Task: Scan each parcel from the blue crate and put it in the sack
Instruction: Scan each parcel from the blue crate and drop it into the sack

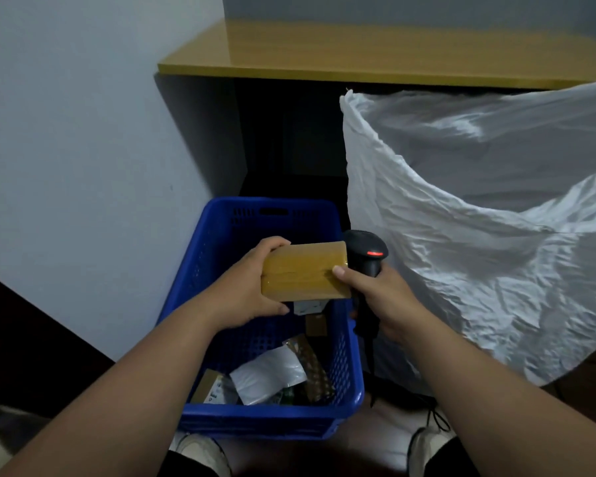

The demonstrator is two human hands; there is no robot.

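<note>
Tan tape-wrapped parcel (305, 271) gripped by left hand (252, 287) fingers; right hand (375, 297) fingers curled round scanner (367, 256).

Single head-worn view, steeply down and forward, close over the blue crate (221, 242).

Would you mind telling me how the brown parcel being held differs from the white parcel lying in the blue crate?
The brown taped parcel is a firm box shape; the white parcel is a soft, flat poly bag. The brown parcel is gripped by the left hand above the blue crate, with the right hand's thumb on it; the white parcel lies untouched inside. Neither is in the sack yet.
</note>
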